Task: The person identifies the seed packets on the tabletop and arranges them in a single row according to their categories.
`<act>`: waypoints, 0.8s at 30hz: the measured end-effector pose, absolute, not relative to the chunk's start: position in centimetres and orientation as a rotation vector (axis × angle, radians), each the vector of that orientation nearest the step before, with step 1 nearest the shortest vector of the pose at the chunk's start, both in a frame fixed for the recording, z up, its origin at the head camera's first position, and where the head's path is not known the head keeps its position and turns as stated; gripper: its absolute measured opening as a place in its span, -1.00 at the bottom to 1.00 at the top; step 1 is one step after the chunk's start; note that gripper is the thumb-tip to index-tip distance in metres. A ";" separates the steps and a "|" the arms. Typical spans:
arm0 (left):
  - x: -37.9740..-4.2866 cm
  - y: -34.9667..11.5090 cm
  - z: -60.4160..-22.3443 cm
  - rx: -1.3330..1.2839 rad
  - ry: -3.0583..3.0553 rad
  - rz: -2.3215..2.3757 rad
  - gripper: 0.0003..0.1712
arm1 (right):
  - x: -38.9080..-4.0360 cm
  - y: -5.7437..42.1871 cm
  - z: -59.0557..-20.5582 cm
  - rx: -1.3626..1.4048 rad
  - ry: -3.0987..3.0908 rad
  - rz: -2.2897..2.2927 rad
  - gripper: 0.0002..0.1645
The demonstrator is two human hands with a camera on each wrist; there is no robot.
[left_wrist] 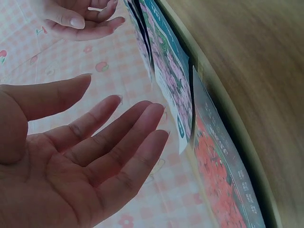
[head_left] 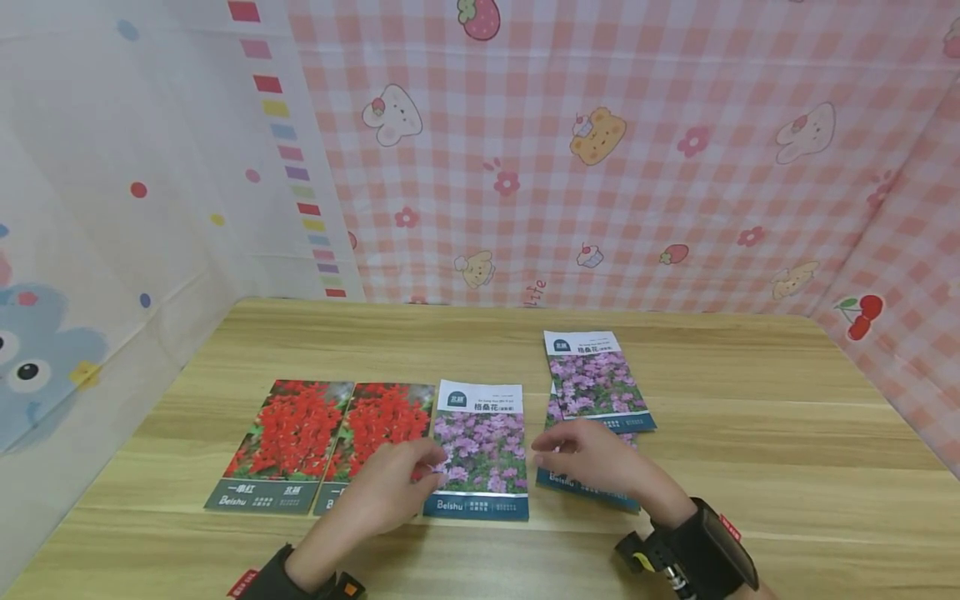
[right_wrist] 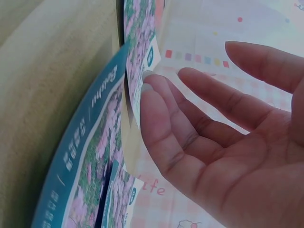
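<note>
In the head view my left hand (head_left: pixel 393 487) hovers over the second red-flower seed packet (head_left: pixel 388 417), its fingertips at the left edge of a purple-flower seed packet (head_left: pixel 483 442). Its fingers are loosely bent with nothing between them, as the left wrist view shows. Over the lower of two overlapping purple-flower packets on the right, my right hand (head_left: pixel 592 458) is held with relaxed fingers and holds nothing. That lower packet (head_left: pixel 585 490) is partly hidden by the hand and by the upper packet (head_left: pixel 600 379), which lies tilted across its top.
Another red-flower packet (head_left: pixel 281 442) lies at the left end of the row, right beside the second one. All the packets are on a wood-grain table (head_left: pixel 750 433). A pink checked cloth (head_left: pixel 600 192) hangs behind it, and a white patterned cloth (head_left: pixel 180 167) hangs along the left.
</note>
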State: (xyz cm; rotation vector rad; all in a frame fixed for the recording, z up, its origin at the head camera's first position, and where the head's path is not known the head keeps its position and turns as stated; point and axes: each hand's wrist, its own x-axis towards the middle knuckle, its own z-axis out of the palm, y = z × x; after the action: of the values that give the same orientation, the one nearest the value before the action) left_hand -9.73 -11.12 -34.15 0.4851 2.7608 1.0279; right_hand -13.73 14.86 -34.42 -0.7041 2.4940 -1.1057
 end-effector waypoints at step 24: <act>-9.1 -10.1 -34.1 0.716 2.791 0.959 -0.59 | -14.4 17.8 -33.0 -0.613 2.530 -1.305 -0.56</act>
State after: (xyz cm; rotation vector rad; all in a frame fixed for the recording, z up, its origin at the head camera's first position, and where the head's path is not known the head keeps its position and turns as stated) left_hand -9.10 -10.06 -34.08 0.7161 2.7911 0.9588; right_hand -14.36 17.82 -32.96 -0.6134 2.5298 -1.3049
